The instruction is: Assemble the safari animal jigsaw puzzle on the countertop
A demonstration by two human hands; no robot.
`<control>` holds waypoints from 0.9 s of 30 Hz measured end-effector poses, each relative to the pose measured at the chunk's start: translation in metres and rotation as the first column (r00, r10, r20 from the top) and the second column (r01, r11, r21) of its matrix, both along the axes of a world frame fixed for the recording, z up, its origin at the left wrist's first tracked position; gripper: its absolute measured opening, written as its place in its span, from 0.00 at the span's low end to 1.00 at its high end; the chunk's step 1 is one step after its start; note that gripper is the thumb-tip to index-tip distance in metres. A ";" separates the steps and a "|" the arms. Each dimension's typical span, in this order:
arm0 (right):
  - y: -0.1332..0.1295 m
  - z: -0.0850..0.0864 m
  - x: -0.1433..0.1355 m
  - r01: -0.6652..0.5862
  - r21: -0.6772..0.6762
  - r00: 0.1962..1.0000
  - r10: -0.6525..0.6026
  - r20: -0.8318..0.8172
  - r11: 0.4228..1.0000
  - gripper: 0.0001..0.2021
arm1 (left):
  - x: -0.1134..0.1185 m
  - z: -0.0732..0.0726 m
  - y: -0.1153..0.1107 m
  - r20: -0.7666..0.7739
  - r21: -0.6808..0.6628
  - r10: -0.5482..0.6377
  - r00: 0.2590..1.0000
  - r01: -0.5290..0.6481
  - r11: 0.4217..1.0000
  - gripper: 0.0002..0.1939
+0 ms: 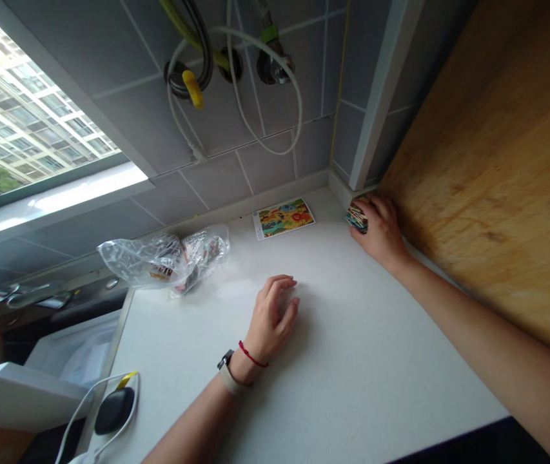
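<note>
While the right hand (380,233) closes around a stack of thin pieces (358,218) at the right of the frame, the left hand (275,316) rests half open near the centre. The right fingers bend over the top of the stack and the thumb lies along its lower side; multicoloured edges show between them. Whether the stack is lifted or bears on the white counter (376,341) cannot be determined. The left fingers are loosely curled, with a clear gap between fingertips and thumb; this hand holds nothing. A watch (231,377) and a red cord bracelet (252,356) encircle the left wrist.

A printed card (285,219) with a colourful animal scene lies flat at the upper centre, near the wall, between the stack and a clear plastic bag (163,258). The bag lies crumpled to the left of centre; its contents are only partly legible through the film. A wooden board (497,161) occupies the upper right, beside the right forearm. A black device (114,410) sits at the lower left, bordered by a white cord (74,412). At the top centre, a white cable (300,103) hangs in loops before the tiled wall (265,171).
</note>
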State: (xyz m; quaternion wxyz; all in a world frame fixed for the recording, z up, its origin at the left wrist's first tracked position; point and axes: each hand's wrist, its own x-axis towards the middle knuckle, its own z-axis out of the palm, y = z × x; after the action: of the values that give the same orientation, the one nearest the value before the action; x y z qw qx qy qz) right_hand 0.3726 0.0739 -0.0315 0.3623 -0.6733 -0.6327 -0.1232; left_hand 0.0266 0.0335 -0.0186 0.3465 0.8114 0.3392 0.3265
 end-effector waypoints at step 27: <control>-0.036 0.019 -0.108 -0.735 -0.135 0.678 0.724 -0.122 0.665 0.34 | -0.006 -0.007 0.002 0.244 -0.148 0.133 0.961 -0.099 0.984 0.31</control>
State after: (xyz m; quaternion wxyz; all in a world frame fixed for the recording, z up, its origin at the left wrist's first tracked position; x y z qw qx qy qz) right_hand 0.2650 0.0377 -0.0125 0.3397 -0.3959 -0.8464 0.1069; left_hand 0.0202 0.0357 -0.0252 0.4210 0.7166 0.3606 0.4233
